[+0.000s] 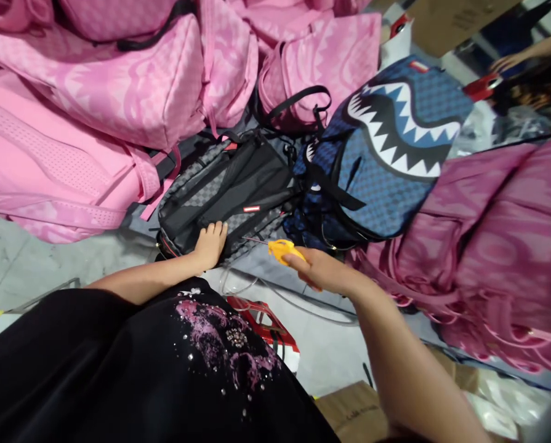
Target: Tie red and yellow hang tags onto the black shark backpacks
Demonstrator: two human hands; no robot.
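Observation:
A black and grey checkered backpack (201,212) lies on the table in front of me, its straps facing up. My left hand (212,245) rests on its near edge, fingers laid over the fabric and holding nothing. In my right hand (319,269) is a yellow tool (284,250), with a thin rod pointing left toward the backpack's near side. The exact kind of tool is too unclear to tell. Right of the black backpack stands a blue checkered backpack (372,203) with a shark-mouth print.
Pink backpacks (132,86) are piled at the back and left. More pink bags (501,246) crowd the right side. Below the table edge are a red and white item (268,326) and a cardboard box (353,409). Another person's hand (510,61) shows at the upper right.

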